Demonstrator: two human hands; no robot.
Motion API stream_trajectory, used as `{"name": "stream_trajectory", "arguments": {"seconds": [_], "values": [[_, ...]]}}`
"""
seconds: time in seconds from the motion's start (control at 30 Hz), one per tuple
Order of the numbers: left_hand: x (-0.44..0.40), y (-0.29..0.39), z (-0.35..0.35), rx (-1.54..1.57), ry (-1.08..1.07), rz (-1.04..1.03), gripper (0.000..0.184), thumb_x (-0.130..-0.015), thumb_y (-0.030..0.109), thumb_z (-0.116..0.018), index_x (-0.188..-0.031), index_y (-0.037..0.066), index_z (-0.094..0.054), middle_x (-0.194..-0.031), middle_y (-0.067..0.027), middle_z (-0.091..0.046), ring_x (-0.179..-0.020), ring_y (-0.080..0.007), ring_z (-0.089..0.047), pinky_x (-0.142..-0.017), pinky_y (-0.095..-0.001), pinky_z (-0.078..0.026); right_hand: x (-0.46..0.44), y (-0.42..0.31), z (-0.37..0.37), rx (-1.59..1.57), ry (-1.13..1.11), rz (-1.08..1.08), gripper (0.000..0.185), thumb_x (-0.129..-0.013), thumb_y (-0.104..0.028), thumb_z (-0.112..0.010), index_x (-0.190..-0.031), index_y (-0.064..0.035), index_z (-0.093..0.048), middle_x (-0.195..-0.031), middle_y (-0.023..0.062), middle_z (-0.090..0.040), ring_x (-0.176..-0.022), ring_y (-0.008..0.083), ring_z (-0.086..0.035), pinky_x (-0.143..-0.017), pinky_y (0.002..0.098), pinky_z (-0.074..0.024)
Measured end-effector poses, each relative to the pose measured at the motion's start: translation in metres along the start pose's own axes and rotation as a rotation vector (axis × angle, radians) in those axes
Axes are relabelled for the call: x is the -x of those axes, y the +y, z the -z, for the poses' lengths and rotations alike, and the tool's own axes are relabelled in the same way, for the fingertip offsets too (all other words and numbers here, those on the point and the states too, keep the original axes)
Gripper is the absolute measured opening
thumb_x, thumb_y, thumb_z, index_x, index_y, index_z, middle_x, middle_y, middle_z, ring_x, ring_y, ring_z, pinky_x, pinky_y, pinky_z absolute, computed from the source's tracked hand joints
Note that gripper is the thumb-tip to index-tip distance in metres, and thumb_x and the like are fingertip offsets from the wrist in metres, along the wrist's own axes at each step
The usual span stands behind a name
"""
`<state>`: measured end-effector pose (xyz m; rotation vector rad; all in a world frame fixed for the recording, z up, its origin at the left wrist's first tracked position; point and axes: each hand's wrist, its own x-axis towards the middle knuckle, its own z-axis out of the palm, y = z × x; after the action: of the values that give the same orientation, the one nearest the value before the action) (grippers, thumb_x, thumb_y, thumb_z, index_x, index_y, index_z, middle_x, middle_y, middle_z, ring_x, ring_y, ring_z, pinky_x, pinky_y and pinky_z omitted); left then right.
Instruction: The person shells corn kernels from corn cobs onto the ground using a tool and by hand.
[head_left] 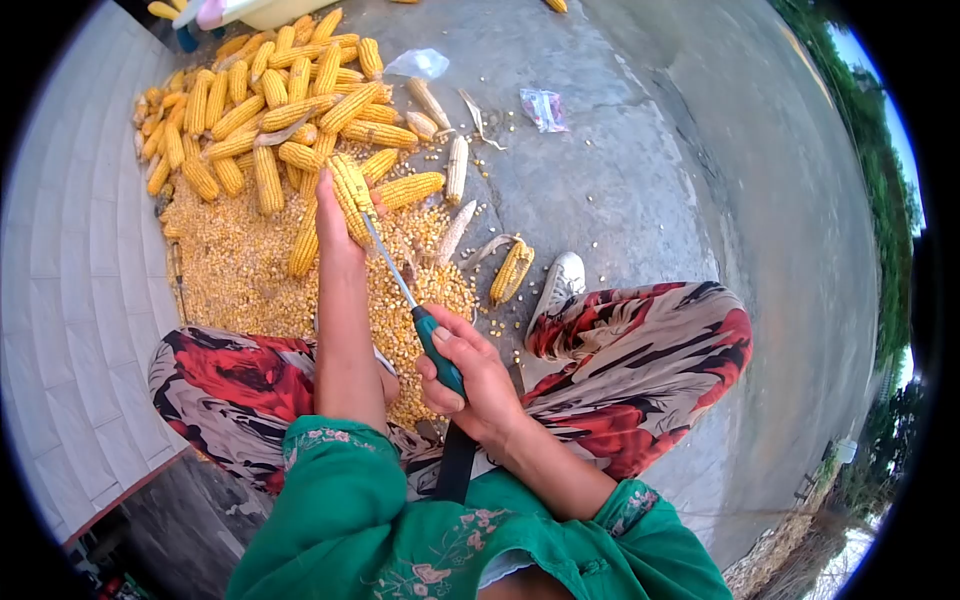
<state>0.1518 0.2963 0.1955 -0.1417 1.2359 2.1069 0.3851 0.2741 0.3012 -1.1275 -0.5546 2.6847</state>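
Observation:
My left hand (334, 218) is wrapped round a yellow corn cob (350, 195), holding it above the heap of loose kernels (235, 255). My right hand (468, 370) grips the green handle of a screwdriver (437, 350). Its metal shaft points up and left, and the tip meets the lower right side of the held cob. Behind my left hand lies a pile of whole yellow cobs (285, 90). Close to the right of the held cob rests another cob (411, 190).
Stripped pale cobs (456, 170) and a partly husked cob (512, 272) lie right of the kernels. Plastic wrappers (543, 109) are on the concrete floor (630, 180). A tiled wall (80, 280) stands at the left. My bent legs flank the kernels.

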Motion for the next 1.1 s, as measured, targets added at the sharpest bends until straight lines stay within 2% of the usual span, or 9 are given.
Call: {"name": "stream_trajectory", "arguments": {"seconds": [0.17, 0.23, 0.3, 0.37, 0.47, 0.7, 0.87, 0.97, 1.1], "values": [[-0.002, -0.005, 0.005, -0.017, -0.021, 0.021, 0.045, -0.09, 0.049, -0.042, -0.095, 0.004, -0.05, -0.076, -0.0102, -0.055, -0.056, -0.0188, -0.055, -0.044, -0.0293, -0.047, -0.001, -0.001, 0.005, -0.567, -0.181, -0.184, 0.037, -0.091, -0.022, -0.048, -0.127, -0.0177, -0.043, -0.072, 0.0069, -0.051, -0.039, 0.0087, -0.032, -0.04, 0.0235, -0.0249], [0.004, -0.002, -0.001, -0.039, -0.021, 0.01, 0.046, -0.09, 0.049, -0.041, -0.096, 0.004, -0.049, -0.077, -0.0103, -0.056, -0.057, -0.019, -0.055, -0.044, -0.0296, -0.047, -0.004, 0.003, 0.002, -0.431, -0.139, -0.119, 0.037, -0.091, -0.022, -0.049, -0.127, -0.0174, -0.043, -0.072, 0.0062, -0.051, -0.04, 0.0083, -0.033, -0.039, 0.0237, -0.0255], [0.006, -0.004, -0.001, -0.061, -0.061, 0.007, 0.047, -0.09, 0.049, -0.041, -0.097, 0.004, -0.049, -0.077, -0.0107, -0.056, -0.057, -0.019, -0.055, -0.044, -0.0299, -0.047, -0.007, 0.012, 0.003, 0.222, 0.034, 0.088, 0.037, -0.091, -0.021, -0.048, -0.128, -0.0174, -0.042, -0.073, 0.0055, -0.05, -0.04, 0.0084, -0.032, -0.038, 0.0242, -0.0259], [0.003, -0.004, 0.001, -0.104, 0.006, 0.032, 0.047, -0.089, 0.05, -0.043, -0.097, 0.004, -0.05, -0.077, -0.0111, -0.056, -0.057, -0.0189, -0.056, -0.044, -0.0301, -0.047, -0.01, 0.009, 0.008, 0.207, 0.024, 0.081, 0.039, -0.091, -0.02, -0.048, -0.129, -0.0174, -0.04, -0.073, 0.0049, -0.049, -0.04, 0.0088, -0.032, -0.038, 0.0244, -0.0264], [0.006, -0.01, 0.004, -0.129, -0.078, 0.078, 0.048, -0.088, 0.051, -0.044, -0.093, 0.004, -0.052, -0.076, -0.0108, -0.057, -0.056, -0.0192, -0.055, -0.044, -0.0311, -0.047, -0.008, 0.001, 0.005, -0.441, -0.104, -0.123, 0.04, -0.091, -0.021, -0.048, -0.13, -0.0179, -0.038, -0.071, 0.006, -0.05, -0.039, 0.0093, -0.032, -0.038, 0.0246, -0.0259], [-0.008, -0.029, 0.028, -0.245, -0.018, 0.114, 0.046, -0.088, 0.051, -0.043, -0.092, 0.007, -0.054, -0.074, -0.01, -0.058, -0.057, -0.0208, -0.056, -0.048, -0.0323, -0.048, -0.024, -0.001, 0.012, -0.385, -0.056, -0.056, 0.042, -0.09, -0.018, -0.05, -0.131, -0.0153, -0.039, -0.07, 0.0064, -0.051, -0.037, 0.009, -0.033, -0.037, 0.0244, -0.0246], [-0.011, -0.044, 0.054, -0.408, -0.017, 0.181, 0.045, -0.088, 0.051, -0.044, -0.097, 0.009, -0.053, -0.073, -0.0075, -0.058, -0.055, -0.0204, -0.058, -0.048, -0.0323, -0.05, -0.045, 0.025, 0.019, 0.072, 0.146, 0.123, 0.037, -0.088, -0.011, -0.051, -0.124, -0.0075, -0.046, -0.065, 0.0061, -0.051, -0.038, 0.0077, -0.034, -0.033, 0.022, -0.0215], [-0.024, -0.047, 0.067, -0.381, -0.102, 0.215, 0.045, -0.088, 0.052, -0.043, -0.098, 0.01, -0.054, -0.074, -0.007, -0.057, -0.059, -0.0196, -0.058, -0.051, -0.0337, -0.051, -0.051, 0.02, 0.022, -0.155, 0.113, -0.005, 0.038, -0.088, -0.013, -0.051, -0.125, -0.0076, -0.045, -0.065, 0.0059, -0.051, -0.038, 0.0073, -0.033, -0.032, 0.022, -0.022], [-0.01, -0.055, 0.07, -0.497, 0.085, 0.228, 0.047, -0.087, 0.054, -0.043, -0.1, 0.01, -0.054, -0.076, -0.007, -0.057, -0.061, -0.0204, -0.058, -0.052, -0.0345, -0.05, -0.055, 0.01, 0.025, -0.323, 0.099, -0.117, 0.034, -0.088, -0.015, -0.05, -0.121, -0.0118, -0.046, -0.066, 0.0066, -0.052, -0.037, 0.0091, -0.033, -0.033, 0.0226, -0.0227]]}}
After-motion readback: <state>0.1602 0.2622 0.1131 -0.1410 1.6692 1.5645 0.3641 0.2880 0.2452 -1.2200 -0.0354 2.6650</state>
